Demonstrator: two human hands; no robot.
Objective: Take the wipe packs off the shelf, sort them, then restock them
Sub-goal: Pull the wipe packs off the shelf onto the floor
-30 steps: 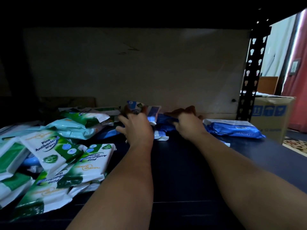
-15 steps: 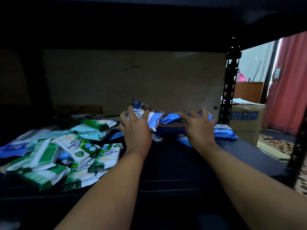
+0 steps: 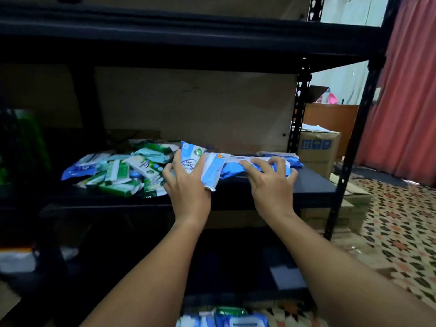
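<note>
My left hand (image 3: 187, 185) grips two small packs (image 3: 195, 161) at the middle of the shelf (image 3: 313, 182). My right hand (image 3: 271, 185) has its fingers spread and bent over the blue pack (image 3: 233, 167) beside them. I should get my thumb under that slippery pack before lifting, and keep clear of the green pile (image 3: 118, 173). The blue pack lies flat, its long axis left to right along the shelf. The small packs point away from me, far ends tilted up.

left grip (image 3: 186, 185): holds pale packs (image 3: 213, 168) | right grip (image 3: 271, 185): grips blue pack (image 3: 233, 167)
</note>
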